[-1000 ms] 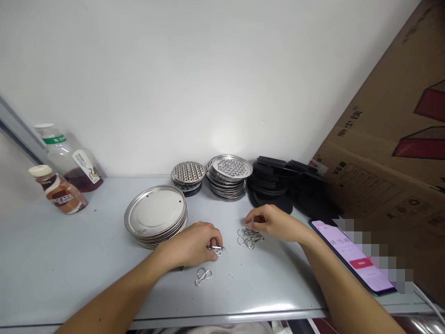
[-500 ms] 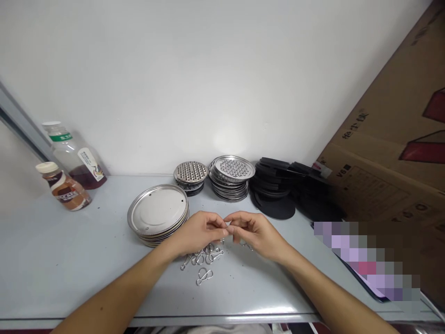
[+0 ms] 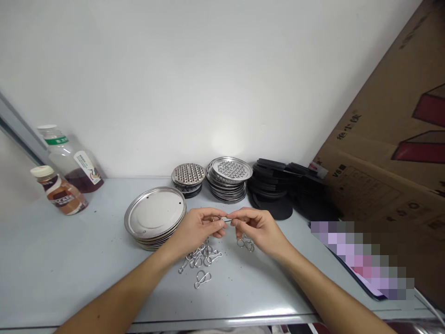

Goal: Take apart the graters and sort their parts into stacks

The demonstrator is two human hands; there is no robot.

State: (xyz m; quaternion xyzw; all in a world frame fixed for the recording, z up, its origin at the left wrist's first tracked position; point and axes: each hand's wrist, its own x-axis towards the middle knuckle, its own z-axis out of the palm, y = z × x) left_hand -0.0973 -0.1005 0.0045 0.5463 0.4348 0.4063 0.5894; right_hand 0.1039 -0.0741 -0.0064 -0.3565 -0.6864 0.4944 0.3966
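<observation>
Above the tabletop, my left hand (image 3: 200, 228) and my right hand (image 3: 257, 228) meet, both closed in a pinch. Between their fingertips runs a thin wire clip (image 3: 228, 220), mostly covered by the fingers. Below my left hand lies a loose pile of bent wire clips (image 3: 210, 257), with one single clip (image 3: 202, 279) nearer the front edge. More wire clips (image 3: 247, 244) show just under my right hand, partly hidden by it. A stack of round metal lids with small holes (image 3: 156, 211) stands beyond my left wrist.
Along the wall stand a stack of round grater plates (image 3: 189, 174), a stack of rimmed grater discs (image 3: 231, 169) and piled black round parts (image 3: 273, 185). Two drink bottles, one clear (image 3: 74, 162) and one brown (image 3: 60, 192), are at left. A cardboard box (image 3: 375, 162) leans at right, behind a pixelated flat object (image 3: 361, 264).
My fingertips have drawn slightly apart, so the wire between them now shows. Clips under my right hand are more exposed. The whole view has shifted a little.
</observation>
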